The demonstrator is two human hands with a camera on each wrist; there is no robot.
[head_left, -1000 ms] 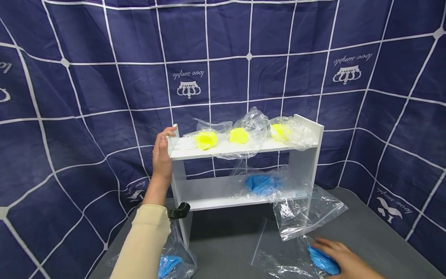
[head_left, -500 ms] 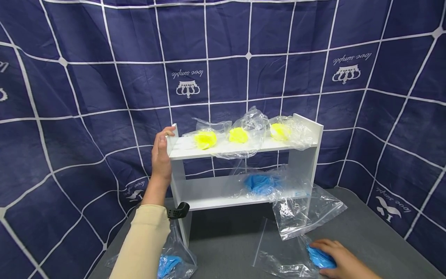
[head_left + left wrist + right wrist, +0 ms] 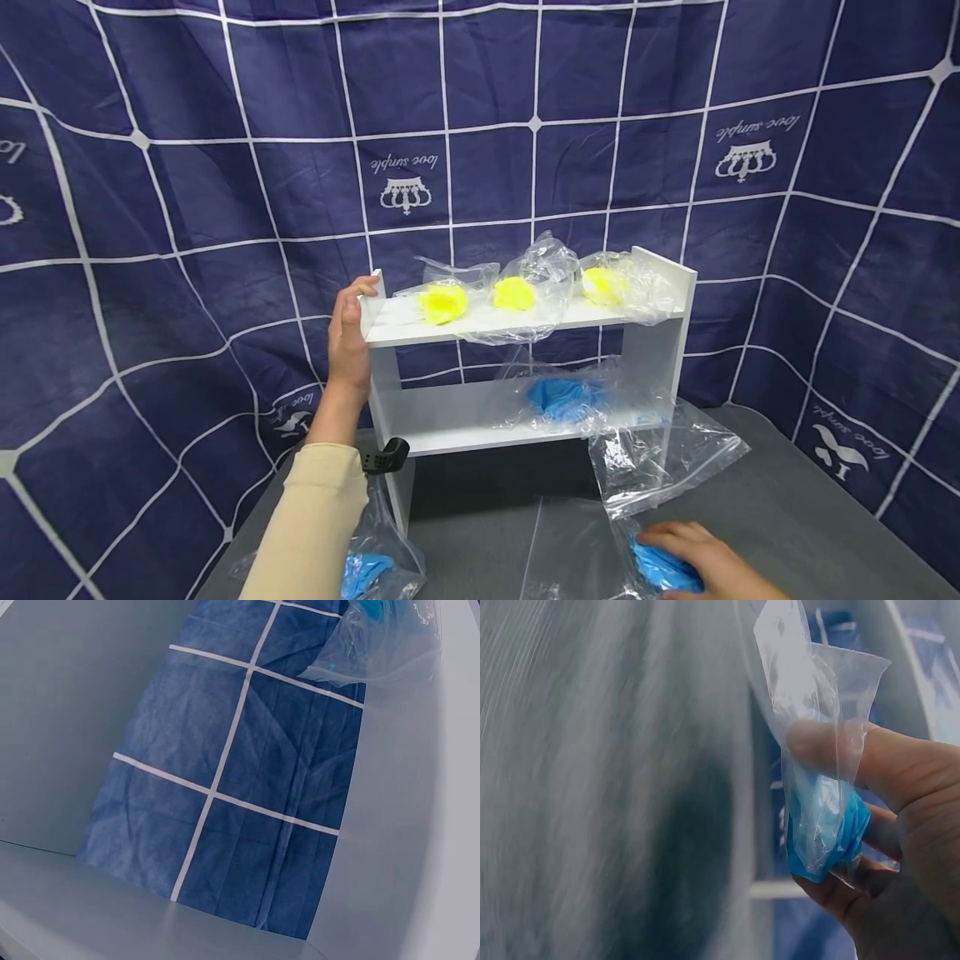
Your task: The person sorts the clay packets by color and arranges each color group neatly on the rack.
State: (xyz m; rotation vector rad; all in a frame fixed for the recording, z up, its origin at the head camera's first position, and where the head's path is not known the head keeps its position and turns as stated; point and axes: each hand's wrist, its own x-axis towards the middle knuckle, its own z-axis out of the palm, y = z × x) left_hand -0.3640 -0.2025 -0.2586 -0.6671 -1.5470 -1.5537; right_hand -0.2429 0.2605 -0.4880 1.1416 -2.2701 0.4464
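My left hand [image 3: 349,337] grips the upper left side panel of a white two-tier shelf [image 3: 525,433], fingers over its top edge. At lower right, my right hand [image 3: 701,562] holds a clear zip bag [image 3: 573,542] with a crumpled blue item inside. In the right wrist view, thumb and fingers [image 3: 832,746] pinch this bag around its blue item [image 3: 821,832]. The left wrist view looks into the shelf, where part of a bag with blue contents [image 3: 375,637] shows at the top; the left hand is out of that view.
Three clear bags with yellow contents [image 3: 442,303] [image 3: 513,292] [image 3: 603,286] lie on the top board. On the lower board, a bag with a blue item [image 3: 566,398] has its zip end [image 3: 652,467] hanging over the front. Another blue-filled bag [image 3: 366,573] lies beside the left sleeve.
My right hand has moved left with the bag and its blue item, and the bag's loose end has shifted left too. My left hand stays on the shelf panel.
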